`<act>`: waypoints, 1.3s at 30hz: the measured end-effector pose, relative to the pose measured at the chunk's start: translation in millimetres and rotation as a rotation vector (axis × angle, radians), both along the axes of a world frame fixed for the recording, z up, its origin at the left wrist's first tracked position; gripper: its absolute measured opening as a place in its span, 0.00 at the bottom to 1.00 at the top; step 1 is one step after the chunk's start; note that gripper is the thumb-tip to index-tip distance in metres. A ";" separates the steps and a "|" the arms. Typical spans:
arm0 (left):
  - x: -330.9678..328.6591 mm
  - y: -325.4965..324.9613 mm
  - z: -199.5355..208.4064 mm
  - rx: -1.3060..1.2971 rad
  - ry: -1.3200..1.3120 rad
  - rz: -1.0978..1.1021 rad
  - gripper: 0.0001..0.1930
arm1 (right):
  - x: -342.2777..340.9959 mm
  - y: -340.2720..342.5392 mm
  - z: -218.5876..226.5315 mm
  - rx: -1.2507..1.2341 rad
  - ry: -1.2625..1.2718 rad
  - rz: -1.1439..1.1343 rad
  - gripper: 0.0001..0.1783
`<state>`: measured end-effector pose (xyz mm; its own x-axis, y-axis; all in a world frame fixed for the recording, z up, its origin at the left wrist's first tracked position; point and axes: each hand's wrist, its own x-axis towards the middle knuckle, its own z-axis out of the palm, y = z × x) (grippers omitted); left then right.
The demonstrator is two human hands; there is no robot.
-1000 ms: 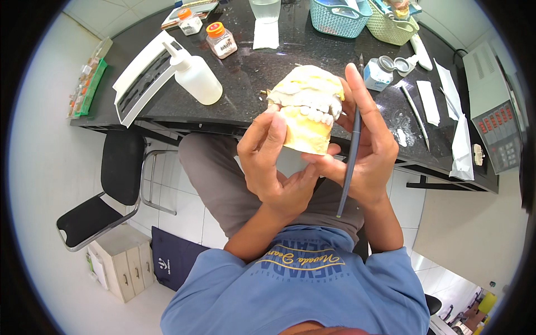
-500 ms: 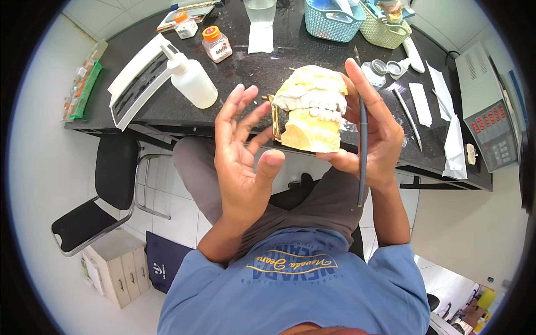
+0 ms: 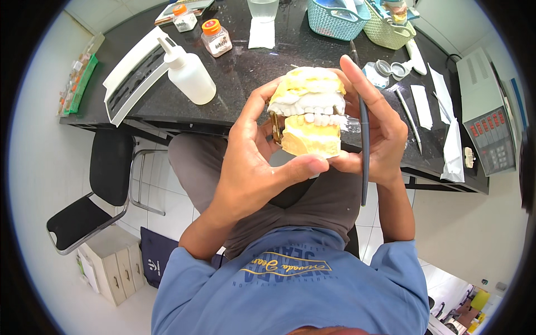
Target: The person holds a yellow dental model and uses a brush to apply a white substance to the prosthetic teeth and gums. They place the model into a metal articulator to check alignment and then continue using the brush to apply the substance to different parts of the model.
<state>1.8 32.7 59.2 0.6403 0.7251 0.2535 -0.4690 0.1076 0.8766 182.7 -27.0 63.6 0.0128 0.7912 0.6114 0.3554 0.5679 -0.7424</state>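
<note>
One tooth model (image 3: 311, 137) is up between two hands. The left hand (image 3: 245, 159) and right hand (image 3: 379, 139) curl half open, holding its sides; the right has one stick (image 3: 364, 145) too. Two orange-lidded jars (image 3: 216, 39) and two baskets (image 3: 335, 25) stand behind.

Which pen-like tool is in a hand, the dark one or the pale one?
The dark tool: it is in the right hand, alongside the dental model, while the pale tool lies on the black table, untouched by either hand.

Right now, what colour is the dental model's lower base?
The lower base is yellow, clearest in head view.
</note>
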 end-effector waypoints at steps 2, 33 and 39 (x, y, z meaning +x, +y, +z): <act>1.4 0.0 0.5 -0.013 0.006 -0.003 0.47 | 0.1 0.8 1.1 -0.010 -0.017 -0.013 0.52; 24.4 -9.7 -3.7 0.021 0.068 0.144 0.47 | 9.6 8.2 5.6 -0.043 0.128 -0.014 0.28; 14.4 -3.0 -4.8 0.053 0.055 0.143 0.55 | -5.9 18.1 3.1 0.045 0.002 -0.202 0.23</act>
<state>16.2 29.7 54.4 0.5457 0.7963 0.2611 -0.4276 -0.0033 0.9039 176.9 -8.8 66.7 0.1694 0.7442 0.6461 0.4643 0.5180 -0.7184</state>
